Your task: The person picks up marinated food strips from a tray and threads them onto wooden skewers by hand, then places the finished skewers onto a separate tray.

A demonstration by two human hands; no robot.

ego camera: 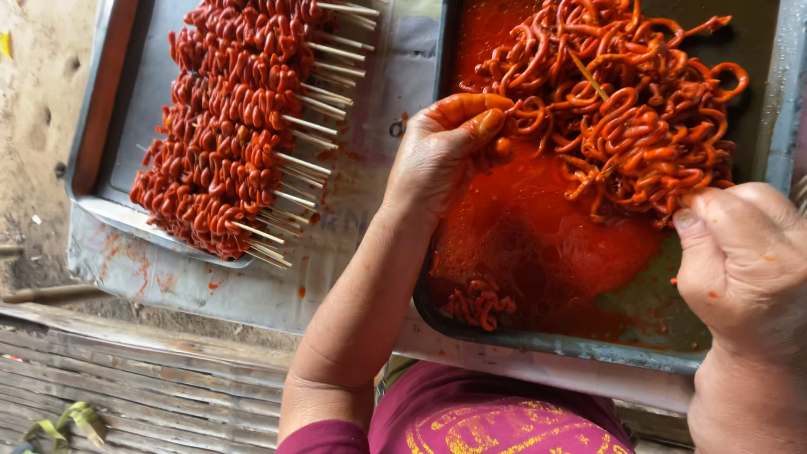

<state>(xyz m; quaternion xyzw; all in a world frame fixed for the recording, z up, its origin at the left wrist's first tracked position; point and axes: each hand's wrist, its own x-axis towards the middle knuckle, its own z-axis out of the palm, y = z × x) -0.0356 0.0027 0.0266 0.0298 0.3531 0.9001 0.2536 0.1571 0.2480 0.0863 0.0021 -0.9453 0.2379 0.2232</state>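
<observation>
The marinated strands (622, 109), orange-red and tangled, lie heaped in the far half of the dark tray (555, 343) of red sauce, right under both hands. That tray sits on the counter (370, 176) beside the left fingers, and off past them, well apart, a grey tray (101, 101) carries the skewers (235, 126) already loaded, coiled red meat packed tight with bare stick ends pointing toward the hands.

The left hand (441, 151), slick with sauce, has its fingers (483, 113) curled together and pinching at the near edge of the heap; what they grip is hidden behind them. The right hand (744, 261) rests at the heap's other edge, thumb pressed against the strands, its other fingers out of sight, so I cannot tell whether they close on anything.

A thin bare stick (588, 76) lies among the strands beyond the left fingers. A small clump (479, 304) sits alone in the sauce just below the left wrist.

It looks like the picking-out step: one strand has to be teased free before it can be threaded, which calls for a stick in hand.
</observation>
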